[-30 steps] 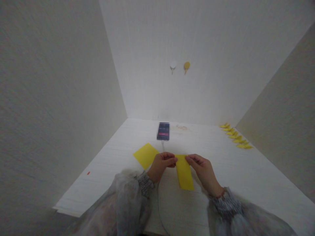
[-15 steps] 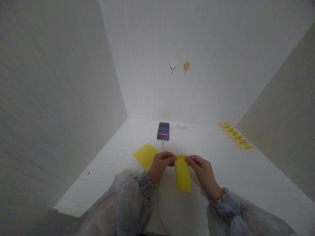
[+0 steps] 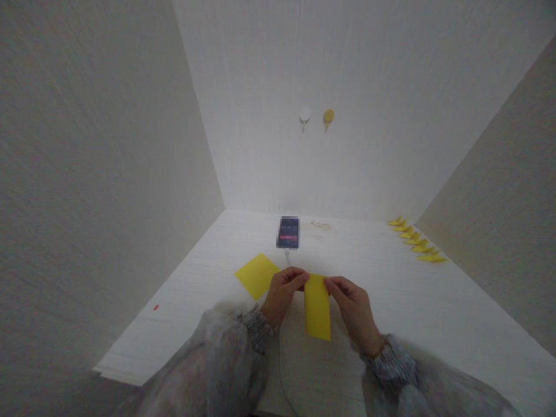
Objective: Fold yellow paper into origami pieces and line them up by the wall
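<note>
A yellow paper point(image 3: 317, 310), folded into a narrow rectangle, hangs between my two hands. My left hand point(image 3: 284, 289) pinches its upper left corner between thumb and fingers. At the upper right corner, my right hand point(image 3: 353, 304) grips the same paper in a pinch. Beside my left hand, a flat yellow square sheet point(image 3: 256, 275) lies on the table, its right corner partly behind that hand. Gathered grey cuffs end the translucent sleeves at both wrists.
A phone point(image 3: 288, 233) with a blurred screen lies at the back, its white cable point(image 3: 281, 365) running toward me. Several folded yellow paper pieces point(image 3: 417, 240) form a row at the right. Two hooks point(image 3: 329, 117) are on the back wall. A small red bit point(image 3: 156, 307) lies left.
The folded paper has shifted slightly left and hangs straighter. My right hand has come a little left with it; my left hand has hardly moved.
</note>
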Tool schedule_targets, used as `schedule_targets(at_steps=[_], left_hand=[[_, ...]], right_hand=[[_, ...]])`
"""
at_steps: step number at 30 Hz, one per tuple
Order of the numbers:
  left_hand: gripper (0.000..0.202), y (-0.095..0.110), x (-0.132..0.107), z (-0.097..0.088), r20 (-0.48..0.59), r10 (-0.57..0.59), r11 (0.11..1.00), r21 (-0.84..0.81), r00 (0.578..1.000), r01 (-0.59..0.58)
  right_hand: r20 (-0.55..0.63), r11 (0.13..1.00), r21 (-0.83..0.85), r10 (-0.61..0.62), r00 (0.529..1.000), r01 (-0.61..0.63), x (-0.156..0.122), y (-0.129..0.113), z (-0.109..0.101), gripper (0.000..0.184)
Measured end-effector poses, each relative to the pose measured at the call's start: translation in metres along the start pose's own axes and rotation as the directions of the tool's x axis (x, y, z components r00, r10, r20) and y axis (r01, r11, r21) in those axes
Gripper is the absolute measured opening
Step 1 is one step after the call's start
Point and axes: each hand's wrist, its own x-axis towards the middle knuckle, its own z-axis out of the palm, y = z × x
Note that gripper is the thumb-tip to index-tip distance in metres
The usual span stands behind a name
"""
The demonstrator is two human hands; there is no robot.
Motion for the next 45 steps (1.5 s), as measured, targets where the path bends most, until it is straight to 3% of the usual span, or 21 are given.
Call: schedule_targets(at_steps=[4,12,17,22,45], left_hand=[[0.029,0.0016,-0.002,0.0026,0.083,-0.081,0.996,-0.03,0.993,0.084],[0.025,0.0007,-0.0003,0.0025,-0.003,-0.068,0.995,0.075,0.998,0.068],[0.029,-0.0007,-0.0007,0.0013,0.059,-0.085,0.996,0.017,0.995,0.084],[0.03,-0.0012,-0.0024,0.0008,0.107,-0.113,0.992,0.075,0.988,0.105],[0.024,-0.0007,-0.0011,-0.0005,0.033,-0.091,0.983,0.166,0.995,0.085]], right_hand=[[-0.049,1.0,0.016,0.01,0.999,-0.009,0.0001,-0.0005,0.0007,0.026],[-0.065,1.0,0.002,0.002,0.998,-0.001,-0.0004,0.0034,0.0029,0.027],[-0.097,1.0,0.007,0.004,0.995,-0.003,0.0014,0.0057,0.0035,0.029],[-0.151,0.999,0.033,-0.003,0.988,0.008,0.0027,0.0053,0.0041,0.029],[-0.08,0.988,0.155,0.013,0.997,-0.001,0.0032,0.0022,0.0053,0.018]])
